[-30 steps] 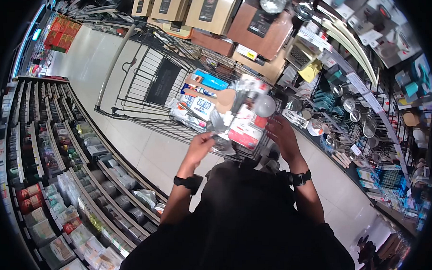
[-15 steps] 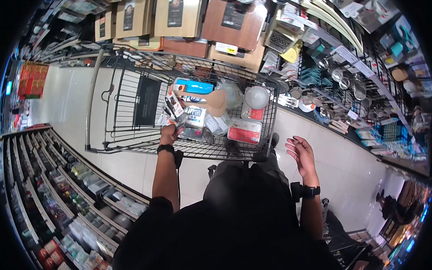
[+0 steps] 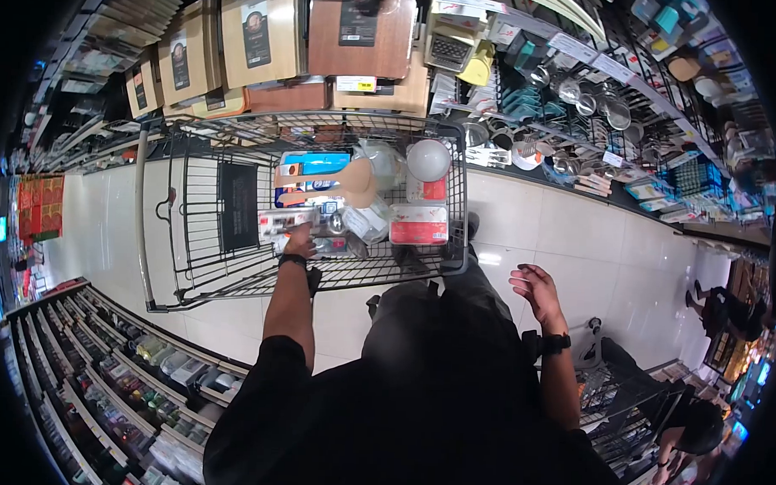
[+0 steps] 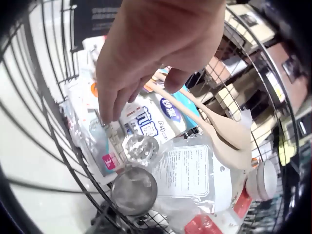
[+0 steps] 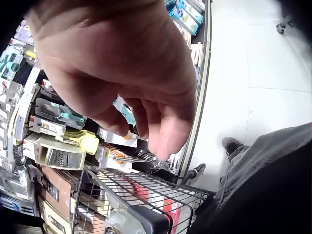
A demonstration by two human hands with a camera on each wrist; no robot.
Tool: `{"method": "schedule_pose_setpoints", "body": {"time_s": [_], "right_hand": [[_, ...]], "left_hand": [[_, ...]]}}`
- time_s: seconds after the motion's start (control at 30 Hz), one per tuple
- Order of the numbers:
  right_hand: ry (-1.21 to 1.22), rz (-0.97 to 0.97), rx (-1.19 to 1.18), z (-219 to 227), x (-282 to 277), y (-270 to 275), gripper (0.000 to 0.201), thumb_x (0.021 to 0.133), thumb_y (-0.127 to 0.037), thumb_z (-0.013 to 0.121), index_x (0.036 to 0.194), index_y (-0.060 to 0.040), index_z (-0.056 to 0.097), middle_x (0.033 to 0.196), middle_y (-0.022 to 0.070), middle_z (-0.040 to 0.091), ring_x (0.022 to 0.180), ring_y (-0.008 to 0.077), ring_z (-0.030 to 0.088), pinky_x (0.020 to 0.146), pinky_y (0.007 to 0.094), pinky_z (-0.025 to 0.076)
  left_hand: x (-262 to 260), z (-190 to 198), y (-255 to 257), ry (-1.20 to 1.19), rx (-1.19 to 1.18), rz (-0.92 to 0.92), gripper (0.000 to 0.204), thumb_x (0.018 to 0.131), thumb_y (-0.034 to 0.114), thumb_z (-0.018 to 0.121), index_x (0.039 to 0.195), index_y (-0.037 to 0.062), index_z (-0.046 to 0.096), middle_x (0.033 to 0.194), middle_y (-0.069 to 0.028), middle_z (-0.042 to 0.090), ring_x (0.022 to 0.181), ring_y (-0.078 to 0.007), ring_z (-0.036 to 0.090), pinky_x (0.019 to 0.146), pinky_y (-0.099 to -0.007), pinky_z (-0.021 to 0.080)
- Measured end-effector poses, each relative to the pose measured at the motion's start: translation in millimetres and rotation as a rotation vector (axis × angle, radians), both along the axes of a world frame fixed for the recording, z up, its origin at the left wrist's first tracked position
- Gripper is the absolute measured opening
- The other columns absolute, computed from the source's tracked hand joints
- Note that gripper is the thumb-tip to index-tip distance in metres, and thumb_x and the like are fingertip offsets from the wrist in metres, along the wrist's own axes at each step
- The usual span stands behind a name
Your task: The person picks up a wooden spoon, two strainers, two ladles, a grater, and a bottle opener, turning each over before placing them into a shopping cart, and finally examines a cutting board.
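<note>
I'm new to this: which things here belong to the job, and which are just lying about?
Seemingly the job:
left grip
shopping cart
wooden spoons
white bowl
red-and-white package

Just about, on the shelf:
cutting boards
grater

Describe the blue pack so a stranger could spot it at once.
Start at the cart. Inside, find the wooden spoons; the blue pack lies beside them, toward the boards. Its bright blue top sets it apart from the white pack nearby.
</note>
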State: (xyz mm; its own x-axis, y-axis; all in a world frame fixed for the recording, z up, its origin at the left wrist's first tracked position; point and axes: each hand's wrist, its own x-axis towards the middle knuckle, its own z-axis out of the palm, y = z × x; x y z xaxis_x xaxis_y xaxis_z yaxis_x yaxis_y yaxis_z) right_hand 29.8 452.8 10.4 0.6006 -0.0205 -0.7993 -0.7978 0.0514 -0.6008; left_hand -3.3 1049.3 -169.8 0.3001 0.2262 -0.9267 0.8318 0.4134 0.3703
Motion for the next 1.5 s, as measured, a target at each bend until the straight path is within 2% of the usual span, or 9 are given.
{"method": "schedule_pose_setpoints", "body": {"time_s": [0.07,0.2,0.23,0.33,0.53,0.93,1.2,1.3,1.5], "right_hand": [[-0.005,0.007,0.014,0,2,-5,0.024,0.098,-0.012,0.05,0.117,0.0002,0.056,0.106,0.0134,0.067,0.094,0.0219,0.068,0.077,0.0299,0.055],[-0.048,0.034,0.022,-7,18,-10,0.024,0.098,-0.011,0.05,0.117,-0.0007,0.057,0.105,0.0128,0.067,0.091,0.0215,0.068,0.077,0.0303,0.055],[-0.055,0.048,0.036,-12,23,-12,0.023,0.097,-0.011,0.05,0.117,-0.0011,0.057,0.104,0.0125,0.067,0.091,0.0212,0.068,0.077,0.0304,0.055],[-0.096,0.08,0.07,-13,48,-18,0.023,0.097,-0.012,0.052,0.116,-0.0023,0.058,0.104,0.0116,0.068,0.093,0.0212,0.068,0.079,0.0321,0.056],[-0.13,0.091,0.121,-19,127,-24,0.022,0.097,-0.014,0.053,0.115,-0.0033,0.059,0.104,0.0099,0.067,0.09,0.019,0.067,0.079,0.0318,0.055],[-0.345,0.064,0.169,-25,290,-97,0.021,0.094,-0.02,0.058,0.109,-0.006,0.062,0.101,0.0058,0.068,0.096,0.0175,0.066,0.075,0.0312,0.054],[-0.898,-0.127,-0.492,-114,434,-182,0.021,0.09,-0.017,0.061,0.105,-0.0015,0.064,0.09,0.0103,0.067,0.083,0.019,0.065,0.076,0.036,0.052],[-0.931,-0.097,-0.492,-78,483,-198,0.036,0.085,-0.02,0.069,0.114,0.0,0.059,0.088,0.0064,0.066,0.07,0.0148,0.061,0.059,0.0304,0.049],[-1.197,-0.188,-0.544,-99,545,-183,0.043,0.081,-0.023,0.074,0.117,-0.002,0.062,0.084,0.0115,0.067,0.074,0.0253,0.062,0.071,0.0394,0.05]], "left_hand": [[7,-6,17,0.0,0.172,-0.212,0.06,0.091,0.046,0.054,0.137,0.0079,0.046,0.128,-0.0138,0.056,0.104,-0.0284,0.057,0.089,-0.0473,0.044],[14,1,23,-0.401,0.481,-0.604,0.039,0.092,0.036,0.051,0.096,0.0005,0.065,0.087,-0.016,0.068,0.077,-0.0262,0.063,0.068,-0.0416,0.046],[13,-31,44,-0.554,0.818,-1.188,0.041,0.093,0.033,0.047,0.088,-0.0034,0.066,0.089,-0.0248,0.067,0.083,-0.0325,0.065,0.073,-0.0445,0.048],[10,58,-34,-0.389,0.785,-1.002,0.044,0.096,0.034,0.048,0.114,-0.0036,0.064,0.111,-0.0269,0.065,0.108,-0.0416,0.061,0.095,-0.0435,0.046],[-8,173,-213,-0.548,0.846,-0.873,0.026,0.096,0.027,0.054,0.103,0.0051,0.067,0.09,-0.022,0.068,0.085,-0.0399,0.066,0.075,-0.0459,0.051],[-3,148,-346,-0.488,0.694,-1.044,0.037,0.095,0.035,0.057,0.105,0.0009,0.069,0.098,-0.0216,0.069,0.087,-0.0356,0.068,0.077,-0.0424,0.054],[8,163,-393,-0.351,0.893,-0.932,0.022,0.088,0.02,0.063,0.095,0.0005,0.071,0.096,-0.0198,0.071,0.086,-0.0348,0.069,0.078,-0.0442,0.053],[-4,138,-400,-0.36,0.894,-0.789,0.017,0.086,0.017,0.064,0.089,0.001,0.07,0.092,-0.0153,0.071,0.087,-0.0343,0.065,0.085,-0.0453,0.047],[-5,140,-418,-0.378,0.941,-0.715,0.013,0.084,0.012,0.066,0.09,0.0009,0.068,0.093,-0.0161,0.068,0.095,-0.036,0.06,0.089,-0.0454,0.045]]}}
